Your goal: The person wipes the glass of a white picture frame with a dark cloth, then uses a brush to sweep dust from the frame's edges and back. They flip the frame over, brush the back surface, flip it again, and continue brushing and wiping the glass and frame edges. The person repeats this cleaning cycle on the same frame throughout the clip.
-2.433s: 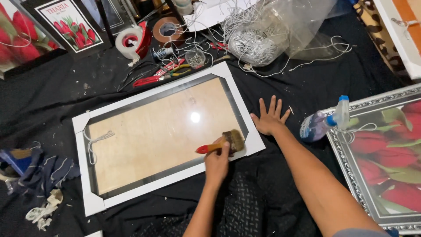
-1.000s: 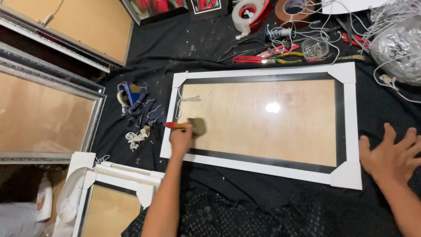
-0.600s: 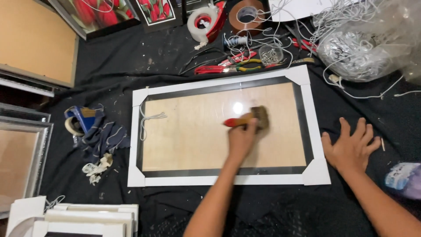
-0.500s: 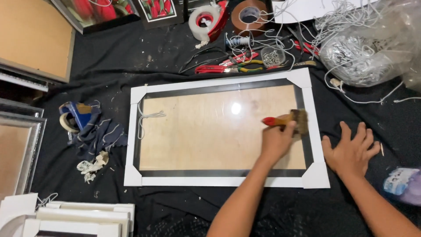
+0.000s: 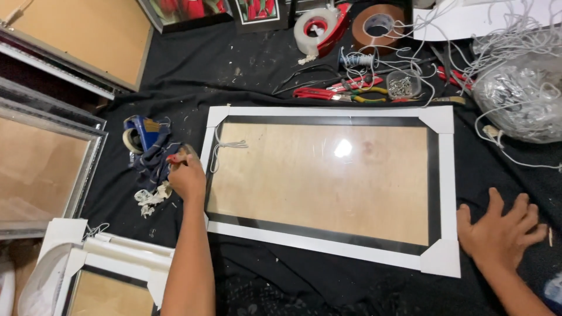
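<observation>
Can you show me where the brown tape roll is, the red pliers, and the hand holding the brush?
brown tape roll [image 5: 379, 26], head view, on its top rim.
red pliers [image 5: 313, 93], head view, on a red handle.
left hand [image 5: 187, 175], head view, on its back, closed around the brush.

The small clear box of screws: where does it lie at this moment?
In the head view, the small clear box of screws lies on the black cloth above the white picture frame's upper right part, right of the red-handled pliers and below the brown tape roll.
</observation>
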